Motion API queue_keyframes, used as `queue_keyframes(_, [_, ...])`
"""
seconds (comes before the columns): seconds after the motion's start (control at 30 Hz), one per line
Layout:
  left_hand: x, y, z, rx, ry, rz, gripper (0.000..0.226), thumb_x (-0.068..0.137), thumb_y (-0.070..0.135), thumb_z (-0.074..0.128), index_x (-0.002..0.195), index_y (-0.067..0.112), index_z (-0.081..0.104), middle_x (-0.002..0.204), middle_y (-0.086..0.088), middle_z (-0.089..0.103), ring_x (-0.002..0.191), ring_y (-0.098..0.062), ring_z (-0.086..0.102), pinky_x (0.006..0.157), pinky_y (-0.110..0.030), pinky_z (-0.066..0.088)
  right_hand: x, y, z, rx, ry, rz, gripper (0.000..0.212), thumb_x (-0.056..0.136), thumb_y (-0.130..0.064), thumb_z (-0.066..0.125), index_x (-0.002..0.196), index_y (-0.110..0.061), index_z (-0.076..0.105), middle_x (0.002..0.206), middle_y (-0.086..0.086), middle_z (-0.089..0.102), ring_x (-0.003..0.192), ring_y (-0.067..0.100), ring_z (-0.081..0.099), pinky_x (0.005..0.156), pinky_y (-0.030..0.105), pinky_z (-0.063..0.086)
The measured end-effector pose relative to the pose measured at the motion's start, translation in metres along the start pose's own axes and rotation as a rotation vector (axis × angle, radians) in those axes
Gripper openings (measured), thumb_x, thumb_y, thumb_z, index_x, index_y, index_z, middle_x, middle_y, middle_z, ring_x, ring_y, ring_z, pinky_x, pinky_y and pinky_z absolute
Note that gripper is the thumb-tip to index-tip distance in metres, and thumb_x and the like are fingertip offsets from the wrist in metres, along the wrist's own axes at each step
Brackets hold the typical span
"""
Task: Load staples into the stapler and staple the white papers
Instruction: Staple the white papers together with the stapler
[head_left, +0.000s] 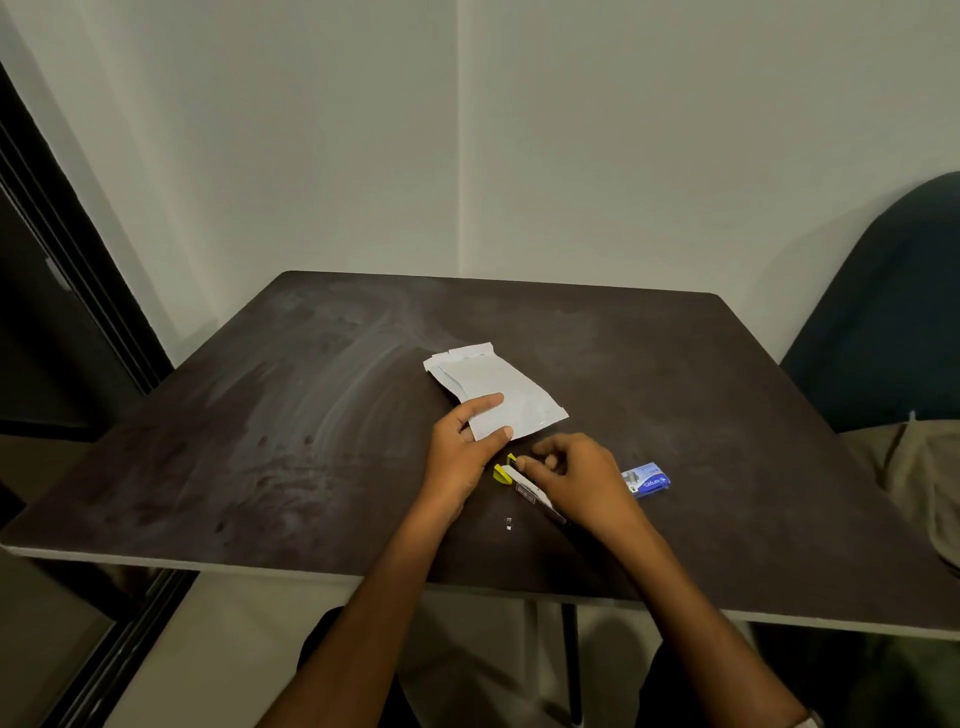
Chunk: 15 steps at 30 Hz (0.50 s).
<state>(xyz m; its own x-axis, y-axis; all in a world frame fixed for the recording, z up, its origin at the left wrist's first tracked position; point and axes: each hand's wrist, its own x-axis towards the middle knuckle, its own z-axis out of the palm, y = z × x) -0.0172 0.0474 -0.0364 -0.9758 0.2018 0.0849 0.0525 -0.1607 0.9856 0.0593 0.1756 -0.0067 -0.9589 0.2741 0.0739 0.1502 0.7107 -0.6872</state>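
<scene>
White papers (496, 387) flat near the middle of the dark brown counter (311, 415), stacked a bit unevenly. Left hand (462, 447) on the near corner of the stack, thumb and first finger pinching that corner. Yellow and black stapler (522, 480) lying on the counter just below the papers, its yellow front end pointing toward the left hand. Right hand (571, 473) curled over the stapler, fingers bent and touching its top; cannot tell how tight the hold is. Blue and white staple box (647, 480) on the counter just beside the right hand, on its right. Tiny silver bit (509, 523), maybe staples, lying alone on the counter closer to the near edge. Dark blue chair back (893, 312) past the right side of the counter. Pale wall (571, 130) behind.
</scene>
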Motion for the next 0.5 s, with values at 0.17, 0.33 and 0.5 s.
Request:
queue_keyframes(0.17, [0.004,0.003,0.004,0.278,-0.043,-0.042,0.046,0.079,-0.003,0.070,0.121,0.011,0.060,0.121,0.004,0.057,0.104,-0.010,0.058,0.080,-0.012,0.051,0.017,0.000,-0.006,-0.089,0.187,-0.070,0.023,0.087,-0.020,0.064,0.104,-0.011,0.052,0.116,0.007,0.045,0.100,0.018,0.048,0.080,0.024,0.040])
queue_keyframes(0.33, [0.009,0.007,0.001,0.454,-0.108,-0.098,0.046,0.081,0.007,0.071,0.125,0.013,0.060,0.131,-0.002,0.058,0.116,-0.016,0.056,0.103,-0.033,0.046,0.034,0.002,0.003,-0.234,-0.013,-0.213,0.030,0.092,-0.015,0.054,0.121,-0.013,0.055,0.131,0.005,0.047,0.122,0.023,0.045,0.103,0.035,0.040])
queue_keyframes(0.5, [0.015,0.007,-0.009,0.716,-0.023,-0.003,0.028,0.085,0.013,0.066,0.112,0.015,0.069,0.104,-0.013,0.064,0.086,-0.016,0.061,0.093,-0.035,0.050,0.044,0.011,0.004,-0.286,-0.135,-0.208,0.029,0.092,-0.016,0.055,0.120,-0.017,0.060,0.130,0.002,0.055,0.122,0.020,0.051,0.106,0.035,0.039])
